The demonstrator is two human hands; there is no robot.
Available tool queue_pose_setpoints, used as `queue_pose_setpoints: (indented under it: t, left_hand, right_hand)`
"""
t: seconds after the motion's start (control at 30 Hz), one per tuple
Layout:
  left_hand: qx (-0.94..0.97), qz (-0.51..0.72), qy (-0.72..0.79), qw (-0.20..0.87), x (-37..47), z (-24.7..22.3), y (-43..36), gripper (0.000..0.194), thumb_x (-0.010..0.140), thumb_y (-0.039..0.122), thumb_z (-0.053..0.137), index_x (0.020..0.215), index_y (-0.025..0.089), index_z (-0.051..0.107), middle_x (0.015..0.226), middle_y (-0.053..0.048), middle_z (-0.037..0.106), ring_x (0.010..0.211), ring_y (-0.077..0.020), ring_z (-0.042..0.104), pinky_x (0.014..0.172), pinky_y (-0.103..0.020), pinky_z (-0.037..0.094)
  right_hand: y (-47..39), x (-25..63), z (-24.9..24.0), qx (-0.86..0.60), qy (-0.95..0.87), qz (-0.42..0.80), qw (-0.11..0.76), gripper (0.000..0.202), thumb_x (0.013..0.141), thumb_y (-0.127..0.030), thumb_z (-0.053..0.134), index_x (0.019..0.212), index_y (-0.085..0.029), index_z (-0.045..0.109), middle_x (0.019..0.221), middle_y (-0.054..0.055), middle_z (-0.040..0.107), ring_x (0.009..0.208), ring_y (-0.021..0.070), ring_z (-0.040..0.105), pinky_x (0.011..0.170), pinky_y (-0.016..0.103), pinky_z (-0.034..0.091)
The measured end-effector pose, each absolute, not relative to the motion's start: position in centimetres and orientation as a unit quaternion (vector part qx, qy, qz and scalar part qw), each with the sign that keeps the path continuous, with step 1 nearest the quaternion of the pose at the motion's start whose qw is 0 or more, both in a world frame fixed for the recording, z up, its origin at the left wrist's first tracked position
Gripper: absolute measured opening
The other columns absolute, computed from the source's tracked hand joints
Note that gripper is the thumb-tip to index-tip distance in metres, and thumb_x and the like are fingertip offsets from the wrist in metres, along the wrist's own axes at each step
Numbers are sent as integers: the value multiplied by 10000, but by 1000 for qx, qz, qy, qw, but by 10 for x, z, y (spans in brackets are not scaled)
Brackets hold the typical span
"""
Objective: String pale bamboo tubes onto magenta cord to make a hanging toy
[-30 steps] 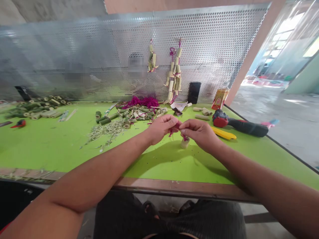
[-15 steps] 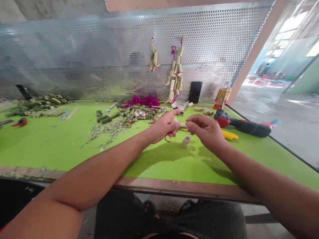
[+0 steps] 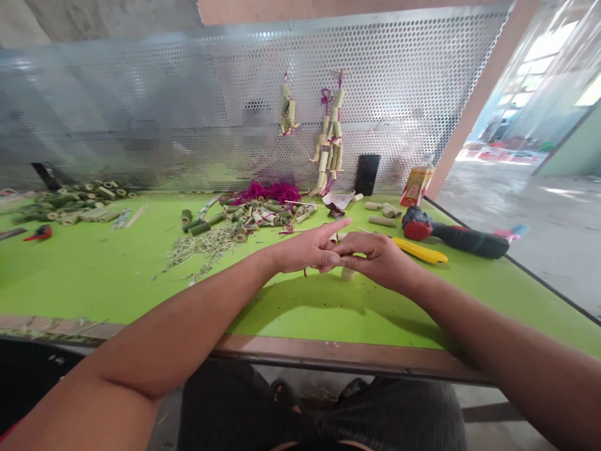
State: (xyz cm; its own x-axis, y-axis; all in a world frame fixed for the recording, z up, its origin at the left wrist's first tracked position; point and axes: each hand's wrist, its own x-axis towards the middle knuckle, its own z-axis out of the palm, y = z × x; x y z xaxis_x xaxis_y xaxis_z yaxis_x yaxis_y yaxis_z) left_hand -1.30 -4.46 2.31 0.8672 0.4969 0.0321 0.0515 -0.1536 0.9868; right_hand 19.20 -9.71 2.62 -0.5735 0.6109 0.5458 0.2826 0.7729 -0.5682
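Over the green table (image 3: 300,313) my two hands meet at the fingertips. My left hand (image 3: 312,247) has its index finger stretched out, with thumb and other fingers closed on something too small to make out; a bit of purple string shows below it. The fingers of my right hand (image 3: 370,254) are pinched together at the left fingertips, and what they hold is hidden. Just behind the fingers, small pale bamboo pieces (image 3: 332,238) show in part. A short bamboo tube (image 3: 348,274) stands below the hands, partly covered by them.
Bamboo pieces (image 3: 201,227), shavings (image 3: 201,247) and purple string (image 3: 277,191) lie behind to the left. A yellow cutter (image 3: 422,252), power tool (image 3: 469,241), bottle (image 3: 417,181) and phone (image 3: 367,175) are at the right. Strung bamboo figures (image 3: 323,160) hang on the perforated panel.
My right hand has moved left and slightly down to the left fingertips, now partly covering the standing tube. More of the yellow cutter and a bamboo piece behind the right hand have come into view.
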Motion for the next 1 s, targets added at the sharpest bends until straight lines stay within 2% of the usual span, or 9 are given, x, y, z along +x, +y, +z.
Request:
queue_pose_setpoints:
  t: [0.23,0.33,0.43,0.5,0.63,0.77,0.83,0.93,1.0]
  left_hand:
    - [747,176,187,613,-16,26,-42,1028,812,376,758,1618,212,141,685,66,520,591,-83,468,580,-219,375]
    - [775,219,211,554,-16,28,-43,852,842,420,715,1561,177,329,651,62,518,600,-93,474,597,-231,390]
    - [799,285,282,448,-14,29,-42,510,852,455,686,1252,140,652,698,13,589,648,-106,520,631,-249,419]
    - [806,310,320,390,-12,28,-40,369,858,459,665,1029,137,722,743,-12,627,685,-117,551,648,-255,427]
    - [833,277,330,348,-10,27,-40,287,875,406,617,960,153,725,745,-1,623,675,-117,531,638,-250,402]
    - [846,270,330,321,-8,27,-41,295,889,432,586,853,152,670,697,19,548,643,-108,457,608,-243,347]
    - [834,280,337,336,-8,27,-41,300,891,445,585,841,154,641,694,23,520,642,-108,439,601,-242,329]
    - [818,281,332,376,-9,28,-42,311,889,456,590,805,157,601,666,36,451,619,-104,396,582,-242,294]
    - [818,275,324,388,-9,28,-42,329,890,469,587,780,159,576,654,43,408,608,-101,370,574,-244,277]
  right_hand:
    - [-98,190,27,-342,-842,179,378,172,892,-259,602,735,-215,656,708,6,652,667,144,559,665,280,420]
    - [-98,190,28,-402,-799,211,395,203,888,-299,588,704,-213,586,666,-11,574,627,138,506,624,279,394]
    - [-94,192,25,-440,-739,288,420,254,870,-403,620,709,-214,565,636,-22,536,595,135,483,589,281,387]
    - [-91,193,21,-448,-697,346,440,299,833,-474,666,722,-211,576,634,-17,562,597,138,498,587,285,397]
    - [-88,194,18,-441,-656,412,453,377,771,-553,729,729,-202,598,616,-9,596,592,141,526,582,288,413]
    - [-88,194,18,-435,-651,410,469,370,798,-549,714,765,-196,609,668,-2,609,613,136,556,610,293,466]
    - [-88,194,19,-420,-662,381,490,341,813,-518,712,910,-200,640,741,5,628,660,148,593,626,301,500]
    - [-89,196,19,-398,-718,288,492,447,788,-405,758,1182,-228,643,913,38,681,768,178,656,701,334,554]
    - [-90,197,20,-388,-763,208,473,456,788,-318,758,1229,-248,666,1033,68,701,851,201,683,781,363,569]
